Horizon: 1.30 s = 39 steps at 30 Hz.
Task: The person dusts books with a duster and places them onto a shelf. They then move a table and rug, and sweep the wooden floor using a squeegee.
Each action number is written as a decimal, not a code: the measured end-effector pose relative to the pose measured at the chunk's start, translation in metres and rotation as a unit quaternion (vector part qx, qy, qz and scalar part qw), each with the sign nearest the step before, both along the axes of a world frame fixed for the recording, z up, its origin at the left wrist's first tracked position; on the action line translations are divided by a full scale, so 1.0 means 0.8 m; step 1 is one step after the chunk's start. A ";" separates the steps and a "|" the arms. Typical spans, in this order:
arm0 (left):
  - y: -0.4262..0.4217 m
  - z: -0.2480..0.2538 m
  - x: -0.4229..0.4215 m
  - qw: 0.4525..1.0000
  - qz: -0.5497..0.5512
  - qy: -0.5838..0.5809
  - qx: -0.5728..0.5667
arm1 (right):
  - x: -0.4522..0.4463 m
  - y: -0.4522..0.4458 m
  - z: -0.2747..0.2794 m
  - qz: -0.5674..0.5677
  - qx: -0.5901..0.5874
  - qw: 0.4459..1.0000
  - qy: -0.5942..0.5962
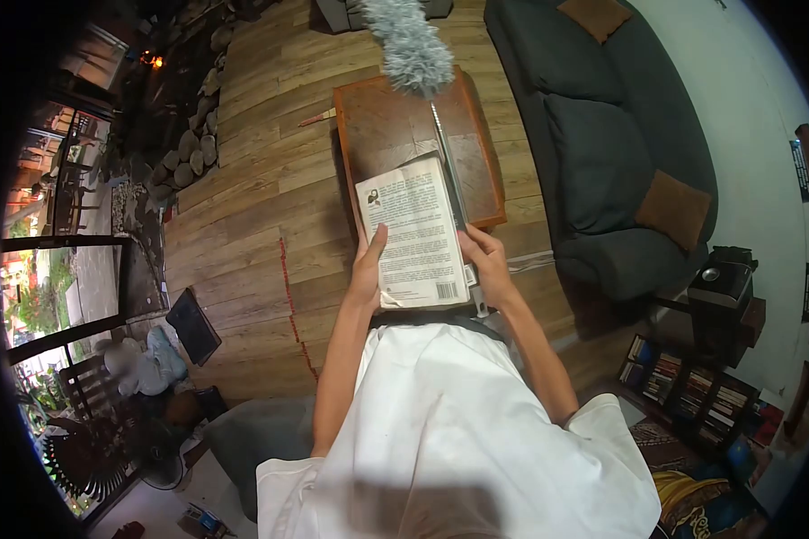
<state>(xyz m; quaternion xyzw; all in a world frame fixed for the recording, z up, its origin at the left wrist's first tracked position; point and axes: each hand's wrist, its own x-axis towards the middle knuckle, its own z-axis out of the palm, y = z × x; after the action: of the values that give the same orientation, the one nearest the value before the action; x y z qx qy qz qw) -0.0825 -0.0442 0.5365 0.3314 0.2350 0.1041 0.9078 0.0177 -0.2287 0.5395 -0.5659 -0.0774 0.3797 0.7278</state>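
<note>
A worn paperback book (413, 238) lies in front of my white shirt, its text-covered back and barcode facing up. My left hand (368, 265) is closed on its left edge, the thumb pressed on the cover. At the book's right edge, my right hand (487, 262) is closed around the lower part of a duster (420, 61). The duster's thin metal shaft runs away from me to a fluffy grey head, and its handle end shows below my right hand. Whether the right fingers also grip the book is hidden. Beyond the book stands a low wooden table (377, 117).
A dark sofa (593, 117) with brown cushions stands on the right. A shelf of books (683, 382) is at lower right. On the left are stones (189, 153), a dark flat panel (193, 326), a pale, partly blurred figure (153, 364) and a fan (157, 454). A red strand (289, 305) lies on the wooden floor.
</note>
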 end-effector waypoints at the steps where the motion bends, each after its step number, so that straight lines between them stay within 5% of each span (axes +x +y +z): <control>1: -0.007 -0.001 0.004 1.000 -0.001 0.001 0.001 | -0.001 0.000 -0.002 -0.001 0.001 1.000 0.001; 8: -0.024 -0.048 0.028 0.999 0.007 0.025 0.042 | 0.015 -0.021 0.001 -0.006 0.000 0.997 -0.073; 15: -0.060 -0.017 0.053 0.988 0.087 0.011 0.123 | 0.037 -0.054 0.016 0.016 -0.034 0.993 -0.115; 19: -0.057 -0.020 0.060 0.984 0.094 0.010 0.151 | 0.053 -0.085 0.028 -0.008 -0.119 0.950 -0.289; 23: -0.040 -0.001 0.070 0.969 0.174 0.027 0.175 | 0.064 -0.143 0.042 -0.006 -0.166 0.955 -0.246; 28: 0.002 -0.004 0.094 0.908 0.280 0.034 0.311 | 0.048 -0.166 0.020 0.044 -0.263 0.881 -0.390; 33: 0.029 -0.025 0.100 0.878 0.363 -0.072 0.304 | 0.022 -0.207 -0.019 0.100 -0.342 0.858 -0.369; 35: 0.050 -0.040 0.095 0.865 0.302 -0.034 0.399 | 0.019 -0.215 -0.025 0.107 -0.401 0.841 -0.346; 39: 0.031 0.033 0.101 0.793 0.353 0.015 0.496 | 0.015 -0.199 -0.028 0.057 -0.389 0.861 -0.324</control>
<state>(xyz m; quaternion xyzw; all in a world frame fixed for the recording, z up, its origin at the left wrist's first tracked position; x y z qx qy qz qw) -0.0014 -0.0193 0.5628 0.6319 0.2649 0.5153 0.5149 0.0298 -0.3878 0.5170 -0.8886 -0.1870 0.2145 0.3598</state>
